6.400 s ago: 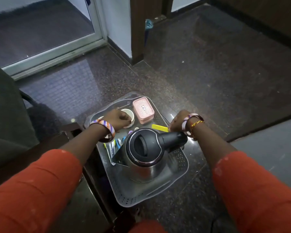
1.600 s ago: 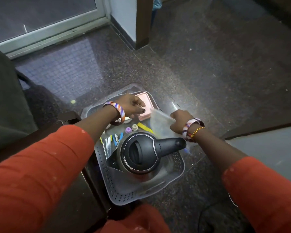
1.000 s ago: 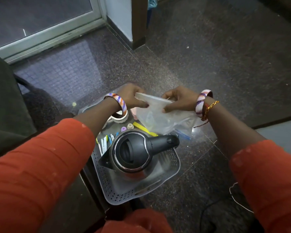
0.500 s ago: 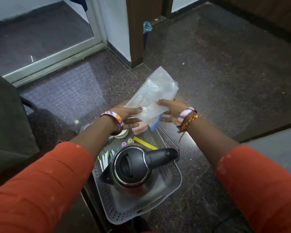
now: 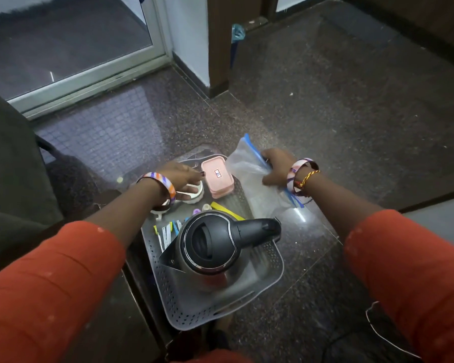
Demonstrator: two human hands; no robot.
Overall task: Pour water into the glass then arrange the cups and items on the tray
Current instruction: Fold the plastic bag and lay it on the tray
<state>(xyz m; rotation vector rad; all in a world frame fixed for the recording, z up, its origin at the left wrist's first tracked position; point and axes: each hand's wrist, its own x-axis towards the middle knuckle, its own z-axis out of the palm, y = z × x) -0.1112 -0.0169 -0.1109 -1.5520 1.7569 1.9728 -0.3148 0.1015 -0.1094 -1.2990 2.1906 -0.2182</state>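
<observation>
A grey perforated tray [image 5: 184, 307] lies on the dark stone floor. A steel kettle [image 5: 210, 247] with a black lid and handle stands at its near end. A pink lidded box [image 5: 216, 176] sits at the far end, with a white cup [image 5: 195, 192] beside it. Small coloured items and a yellow strip [image 5: 227, 210] lie between cup and kettle. My left hand [image 5: 180, 175] hovers over the white cup with its fingers stretched out, holding nothing. My right hand [image 5: 277, 166] grips a clear zip bag [image 5: 252, 182] that rests at the tray's right edge.
A dark wooden piece of furniture [image 5: 95, 310] borders the tray on the left. A grey cushioned seat [image 5: 8, 179] lies further left. A glass door with a metal frame [image 5: 89, 82] and a wooden post [image 5: 218, 43] stand beyond. A thin cable [image 5: 378, 334] lies at bottom right.
The clear bag, held up in both hands half a second ago, has come down to the right of the tray. My left hand has let go of it and moved over the white cup.
</observation>
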